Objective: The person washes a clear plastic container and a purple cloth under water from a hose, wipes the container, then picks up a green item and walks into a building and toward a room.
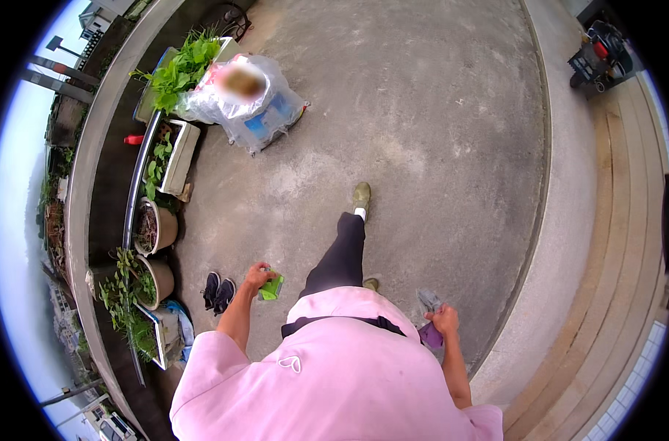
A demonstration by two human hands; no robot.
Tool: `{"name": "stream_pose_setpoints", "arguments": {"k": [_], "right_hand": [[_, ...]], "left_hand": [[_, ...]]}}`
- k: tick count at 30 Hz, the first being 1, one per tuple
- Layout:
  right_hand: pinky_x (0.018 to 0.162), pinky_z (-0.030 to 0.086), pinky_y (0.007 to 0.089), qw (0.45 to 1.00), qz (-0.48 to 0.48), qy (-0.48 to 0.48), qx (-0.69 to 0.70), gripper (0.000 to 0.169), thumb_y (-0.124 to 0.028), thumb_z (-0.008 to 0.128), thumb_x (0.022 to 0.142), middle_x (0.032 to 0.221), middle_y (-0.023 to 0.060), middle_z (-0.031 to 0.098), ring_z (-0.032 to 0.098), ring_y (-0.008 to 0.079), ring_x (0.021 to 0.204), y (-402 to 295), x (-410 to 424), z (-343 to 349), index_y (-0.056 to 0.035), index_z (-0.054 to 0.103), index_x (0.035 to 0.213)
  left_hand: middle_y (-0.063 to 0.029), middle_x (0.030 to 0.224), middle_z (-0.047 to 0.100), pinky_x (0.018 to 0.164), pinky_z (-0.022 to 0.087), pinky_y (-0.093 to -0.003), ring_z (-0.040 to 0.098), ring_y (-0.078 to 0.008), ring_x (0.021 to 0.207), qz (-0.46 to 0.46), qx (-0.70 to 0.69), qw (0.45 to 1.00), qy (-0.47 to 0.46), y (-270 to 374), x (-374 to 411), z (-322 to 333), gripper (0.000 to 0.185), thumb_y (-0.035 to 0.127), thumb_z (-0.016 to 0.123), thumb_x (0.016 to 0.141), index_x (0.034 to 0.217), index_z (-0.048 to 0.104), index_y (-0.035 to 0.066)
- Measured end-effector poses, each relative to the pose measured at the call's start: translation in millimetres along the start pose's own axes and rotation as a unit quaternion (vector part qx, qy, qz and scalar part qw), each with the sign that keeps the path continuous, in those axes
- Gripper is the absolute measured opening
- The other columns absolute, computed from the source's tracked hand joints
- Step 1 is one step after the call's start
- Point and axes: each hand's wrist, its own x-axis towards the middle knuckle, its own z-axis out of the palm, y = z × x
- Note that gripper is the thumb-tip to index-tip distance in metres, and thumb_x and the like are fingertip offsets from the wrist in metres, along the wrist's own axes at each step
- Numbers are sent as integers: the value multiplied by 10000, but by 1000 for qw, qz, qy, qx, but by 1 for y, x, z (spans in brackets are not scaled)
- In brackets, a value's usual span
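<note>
My left hand is out to my left, its fingers shut on a small bright green flat object with a greyish edge. The picture does not settle what it is. A pair of black shoes stands on the concrete just left of that hand. On the other side, my right hand hangs by my hip. It grips a bundle that looks soft, with a grey part ahead of the fingers and a purple part below them. My palm hides the middle of the bundle.
Potted plants and a white planter box line the low wall on the left. Ahead stands a large bag of clear plastic, beside leafy greens. Stone steps run along the right, with a parked motor scooter beyond.
</note>
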Motion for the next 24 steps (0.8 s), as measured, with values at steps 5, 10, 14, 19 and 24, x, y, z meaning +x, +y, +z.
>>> {"name": "stream_pose_setpoints", "arguments": {"k": [5, 10, 14, 19, 24], "right_hand": [[710, 502, 442, 997, -4, 17, -70, 395, -368, 800, 614, 829, 162, 670, 649, 344, 821, -99, 127, -127, -59, 645, 805], [746, 515, 451, 999, 11, -24, -35, 380, -369, 752, 652, 892, 170, 674, 650, 351, 876, -148, 214, -209, -76, 668, 880], [762, 516, 468, 996, -8, -71, 43, 350, -285, 699, 677, 897, 175, 673, 642, 371, 909, -189, 307, -256, -64, 658, 945], [795, 501, 462, 994, 9, -46, 103, 404, -330, 689, 669, 904, 173, 675, 627, 379, 946, -209, 471, -273, -73, 660, 980], [782, 492, 465, 995, -8, -47, 82, 362, -311, 663, 691, 937, 200, 659, 616, 399, 931, -340, 628, -548, -64, 660, 955]], "left_hand": [[-90, 771, 612, 644, 511, -357, 611, -195, 712, -14, 89, 990, 109, 125, 105, 38, 436, 104, 795, 564, 932, 569, 47], [-81, 747, 601, 613, 495, -342, 602, -191, 697, 60, 40, 996, 56, 386, 208, 56, 430, 112, 769, 572, 941, 563, 37], [-63, 747, 601, 608, 481, -326, 591, -186, 688, 194, 85, 977, 19, 664, 267, 76, 453, 153, 749, 590, 994, 563, 67], [-64, 771, 612, 625, 477, -321, 587, -182, 705, 278, 131, 950, 59, 930, 298, 134, 461, 176, 735, 610, 1031, 570, 85], [-80, 795, 626, 632, 483, -324, 596, -182, 719, 186, 97, 977, 45, 1082, 328, 170, 441, 181, 731, 622, 1029, 594, 78]]}}
